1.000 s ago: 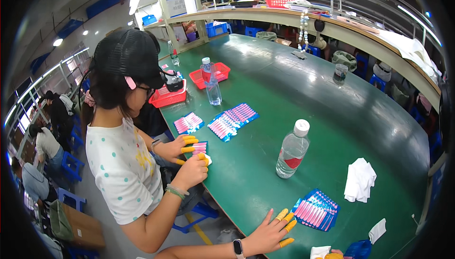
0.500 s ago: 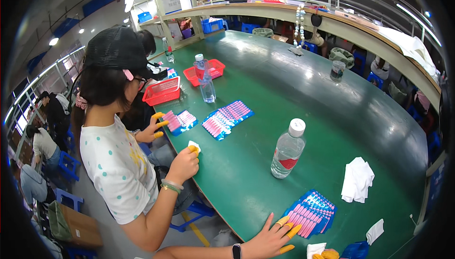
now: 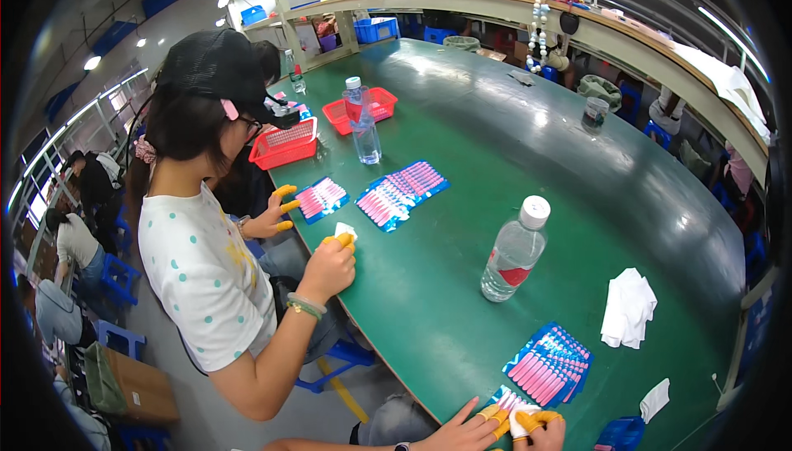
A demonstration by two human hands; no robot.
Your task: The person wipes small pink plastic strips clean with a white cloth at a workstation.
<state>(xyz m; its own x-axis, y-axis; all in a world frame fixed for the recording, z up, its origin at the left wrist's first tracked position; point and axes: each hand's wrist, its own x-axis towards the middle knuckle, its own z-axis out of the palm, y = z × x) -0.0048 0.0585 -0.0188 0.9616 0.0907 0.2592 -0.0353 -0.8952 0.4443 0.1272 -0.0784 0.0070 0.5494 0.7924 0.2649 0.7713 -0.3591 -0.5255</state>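
Observation:
At the bottom edge, my left hand (image 3: 472, 429), with yellow finger covers, rests its outstretched fingers against a blue card with pink sticks (image 3: 511, 399). Just right of it, my right hand (image 3: 544, 431), also in yellow finger covers, pinches a folded white cloth (image 3: 521, 420) against that card. My fingers and the cloth hide most of the card. Beyond my hands, a fanned stack of similar blue cards with pink sticks (image 3: 548, 366) lies on the green table (image 3: 429, 286).
A water bottle (image 3: 516, 249) stands past the stack. White cloths (image 3: 629, 309) and a blue object (image 3: 620, 433) lie right. At left, a co-worker (image 3: 206, 278) in yellow finger covers holds a white cloth beside more cards (image 3: 402, 194). Red baskets (image 3: 285, 146) stand farther back.
My left hand has drawn back from the stack to a card near the edge. My right hand has moved left with the white cloth onto that card. The view has shifted slightly.

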